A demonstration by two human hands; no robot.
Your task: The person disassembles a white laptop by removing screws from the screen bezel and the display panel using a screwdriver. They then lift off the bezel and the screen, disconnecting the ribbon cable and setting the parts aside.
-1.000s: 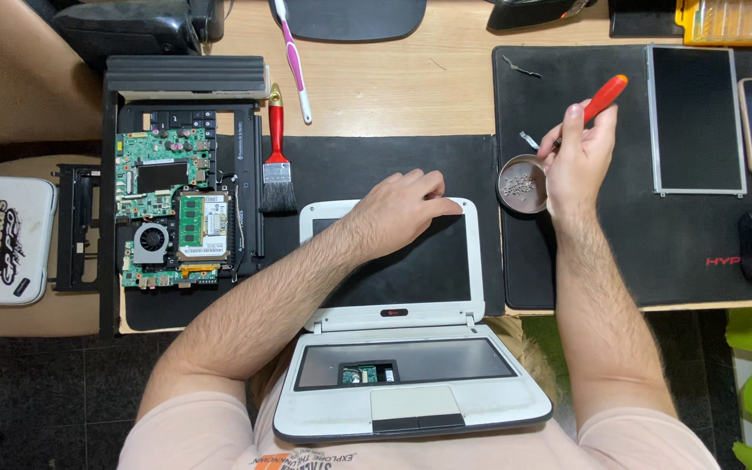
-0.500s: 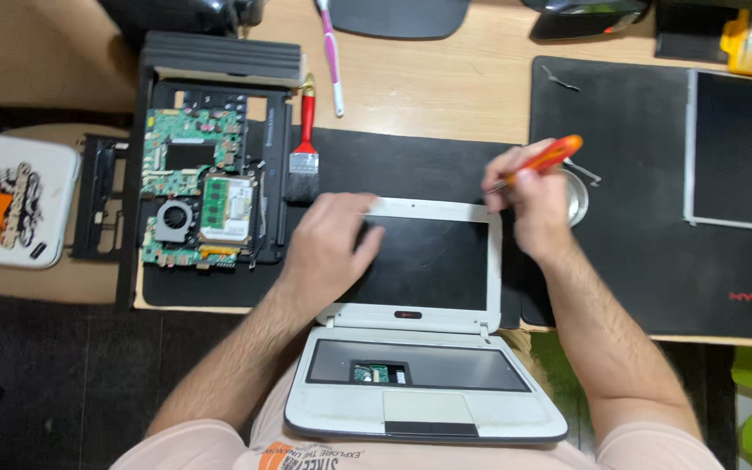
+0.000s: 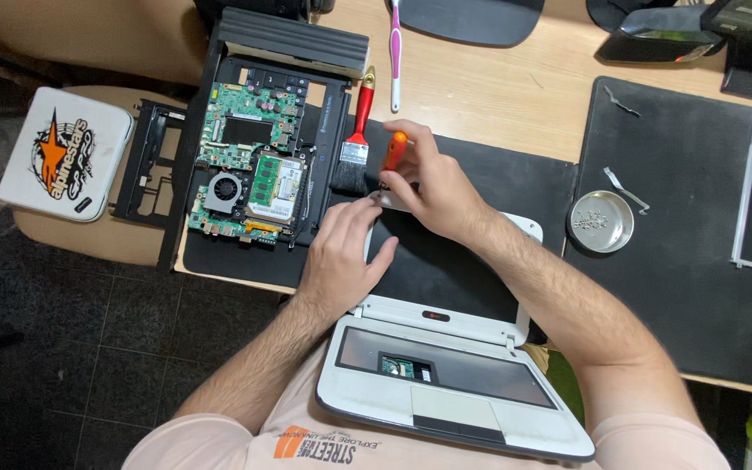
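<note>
Wooden bench point(image 3: 498, 87) carrying black mat, white laptop point(image 3: 446, 348) lying open. Right hand point(image 3: 433, 187) fingers pinching orange screwdriver point(image 3: 394, 152) at lid's top-left corner, having moved over from metal dish point(image 3: 600, 222). Left hand point(image 3: 345, 252) fingers spreading, pressing lid corner just beside.

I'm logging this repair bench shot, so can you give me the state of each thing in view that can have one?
White laptop: open, lid laid back flat, keyboard removed.
Second laptop chassis: opened up, green circuit board and fan exposed.
Orange-handled screwdriver: held upright in right hand, tip at the lid's top left corner.
Left hand: pressed flat on the lid.
Metal dish: holding small screws.
Red-handled brush: lying unused.
</note>
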